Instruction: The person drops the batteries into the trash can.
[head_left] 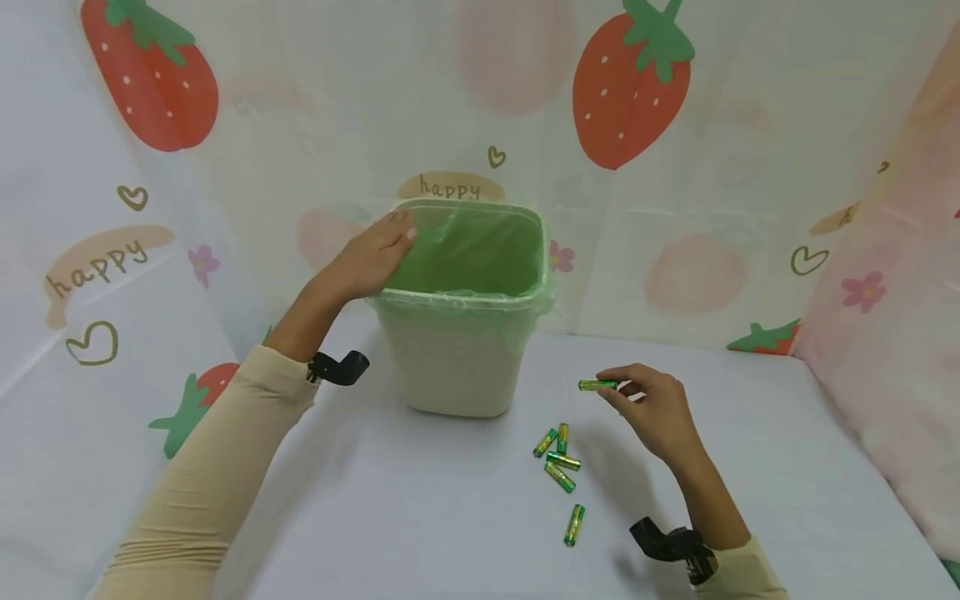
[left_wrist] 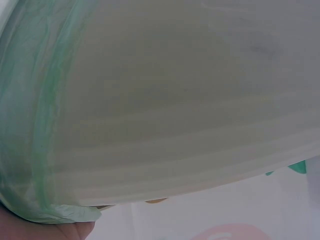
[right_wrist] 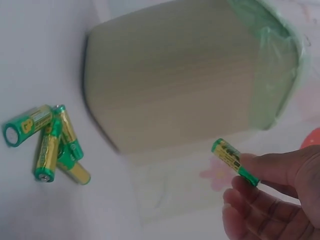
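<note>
A pale trash bin (head_left: 453, 358) lined with a green plastic bag (head_left: 472, 258) stands upright. My left hand (head_left: 378, 254) holds its left rim, with fingertips over the edge; in the left wrist view a bit of that hand (left_wrist: 45, 227) shows against the folded bag. To the bin's right, my right hand (head_left: 652, 408) pinches a green and yellow battery (head_left: 596, 385) between thumb and fingers, above the table. Several matching batteries lie on the table below it, some in a loose cluster (head_left: 562, 461) and one battery (head_left: 574, 525) apart, nearer to me.
The white-covered table (head_left: 450, 517) runs up to a hanging cloth (head_left: 300, 125) with strawberry prints right behind the bin. Another pink cloth (head_left: 900, 375) closes off the right side. Each wrist wears a small black camera (head_left: 341, 367).
</note>
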